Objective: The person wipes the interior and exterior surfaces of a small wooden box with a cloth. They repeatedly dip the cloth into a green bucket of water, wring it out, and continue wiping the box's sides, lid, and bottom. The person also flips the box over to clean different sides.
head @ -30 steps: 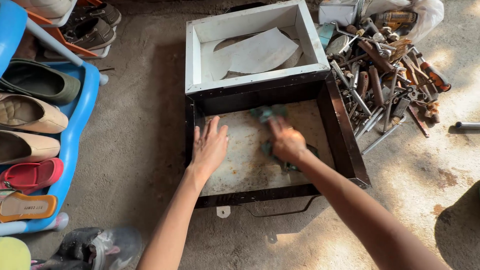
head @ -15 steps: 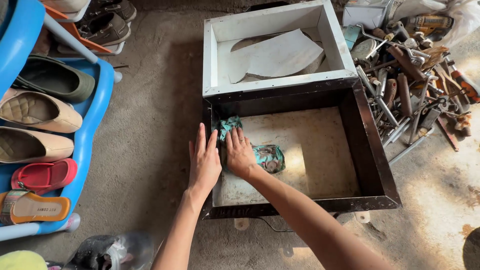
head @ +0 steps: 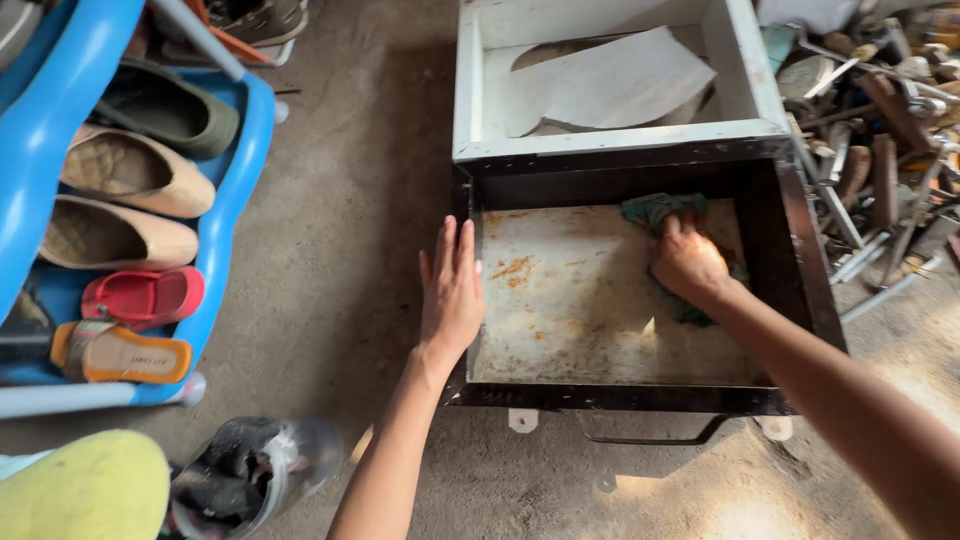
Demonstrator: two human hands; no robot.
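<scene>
Inside the rusty square metal drawer (head: 560, 330), your right hand (head: 688, 262) clutched a crumpled green rag (head: 655, 210); your left hand (head: 452, 290) lay flat, open, on its rim.

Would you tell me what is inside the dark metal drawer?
Inside the dark metal drawer, the right hand presses a green cloth onto its rust-stained pale bottom. The floor beneath hand and cloth is hidden.
</scene>
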